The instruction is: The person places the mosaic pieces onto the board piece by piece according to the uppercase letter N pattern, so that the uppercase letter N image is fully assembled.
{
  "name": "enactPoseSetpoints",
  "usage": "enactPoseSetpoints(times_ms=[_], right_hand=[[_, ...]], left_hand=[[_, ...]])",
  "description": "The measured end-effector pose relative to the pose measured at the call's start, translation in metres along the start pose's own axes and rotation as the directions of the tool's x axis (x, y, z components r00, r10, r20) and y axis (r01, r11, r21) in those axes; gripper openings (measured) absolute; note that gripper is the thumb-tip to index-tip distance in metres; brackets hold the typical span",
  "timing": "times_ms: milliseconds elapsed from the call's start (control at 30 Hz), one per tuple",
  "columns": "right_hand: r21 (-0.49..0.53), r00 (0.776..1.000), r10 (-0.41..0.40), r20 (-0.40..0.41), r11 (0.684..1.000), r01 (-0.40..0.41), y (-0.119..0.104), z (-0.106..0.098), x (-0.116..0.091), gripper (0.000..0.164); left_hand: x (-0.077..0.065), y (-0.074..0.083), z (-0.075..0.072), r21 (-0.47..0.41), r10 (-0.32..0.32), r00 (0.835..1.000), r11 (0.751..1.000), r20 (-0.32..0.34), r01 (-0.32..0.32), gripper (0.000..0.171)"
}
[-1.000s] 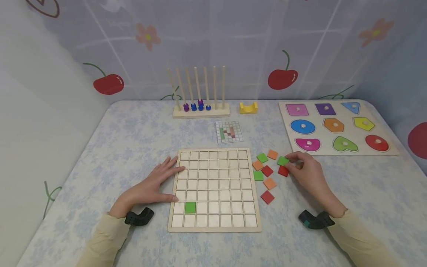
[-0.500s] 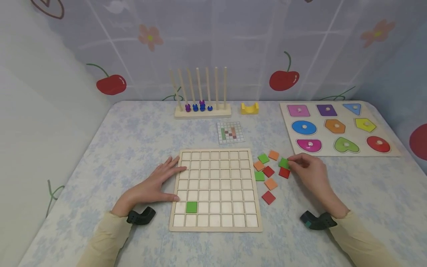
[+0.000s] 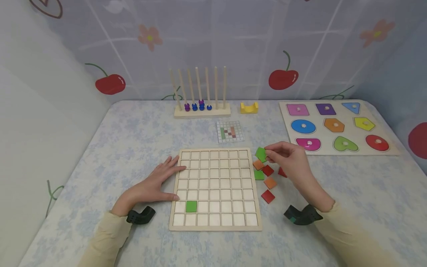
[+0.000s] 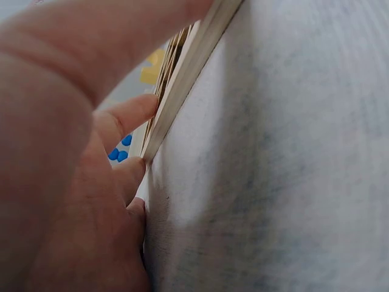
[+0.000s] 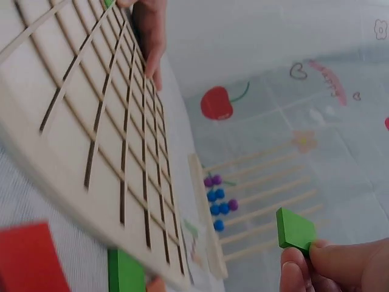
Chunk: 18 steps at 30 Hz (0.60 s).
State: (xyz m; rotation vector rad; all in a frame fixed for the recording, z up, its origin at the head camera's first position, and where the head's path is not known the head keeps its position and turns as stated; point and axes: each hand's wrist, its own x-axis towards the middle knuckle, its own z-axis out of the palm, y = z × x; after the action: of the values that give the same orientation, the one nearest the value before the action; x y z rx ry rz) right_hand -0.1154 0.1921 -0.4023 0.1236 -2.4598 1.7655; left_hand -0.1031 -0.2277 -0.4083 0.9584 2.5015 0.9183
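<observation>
My right hand (image 3: 293,163) pinches a green square tile (image 5: 296,230) between thumb and fingers, lifted clear of the table just past the board's right edge. My left hand (image 3: 154,184) lies spread along the left side of the wooden grid board (image 3: 220,183), with thumb and index fingertip on its frame; the left wrist view shows the fingers against the board's edge (image 4: 182,79). One green tile (image 3: 191,206) sits in a lower-left cell. Loose tiles lie right of the board: a green one (image 3: 258,175), orange ones (image 3: 270,183) and red ones (image 3: 268,196). My right hand partly hides a red tile (image 3: 282,172).
Behind the board lies a printed pattern card (image 3: 230,131). Further back stand a peg rack (image 3: 202,112) with several beads and a yellow block (image 3: 249,108). A knobbed shape puzzle (image 3: 320,139) occupies the back right. A curtain (image 3: 233,48) hangs behind the table.
My right hand has picked the green tile up from beside a red one and carried it left toward the board. The left hand stays where it was.
</observation>
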Motion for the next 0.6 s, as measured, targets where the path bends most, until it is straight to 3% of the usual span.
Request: enactPoseSetpoints(times_ms=[133, 200, 367, 600], right_hand=[[0.148, 0.992, 0.056, 0.116, 0.986, -0.073, -0.044, 0.036, -0.004, 0.018], [0.195, 0.977, 0.115, 0.179, 0.969, -0.15, -0.061, 0.055, -0.008, 0.015], [0.237, 0.934, 0.158, 0.322, 0.941, -0.241, -0.064, 0.099, -0.015, 0.012], [0.266, 0.9, 0.101, 0.425, 0.936, -0.23, -0.059, 0.138, -0.027, 0.009]], left_hand=[[0.0, -0.001, 0.0, 0.001, 0.005, 1.0, 1.0, -0.003, -0.005, 0.084], [0.0, -0.001, 0.0, -0.002, 0.007, 1.0, 1.0, 0.0, -0.007, 0.084], [0.0, 0.001, -0.001, -0.01, -0.004, 1.0, 1.0, 0.006, 0.004, 0.085], [0.0, 0.002, -0.001, -0.009, -0.01, 1.0, 1.0, 0.004, 0.01, 0.084]])
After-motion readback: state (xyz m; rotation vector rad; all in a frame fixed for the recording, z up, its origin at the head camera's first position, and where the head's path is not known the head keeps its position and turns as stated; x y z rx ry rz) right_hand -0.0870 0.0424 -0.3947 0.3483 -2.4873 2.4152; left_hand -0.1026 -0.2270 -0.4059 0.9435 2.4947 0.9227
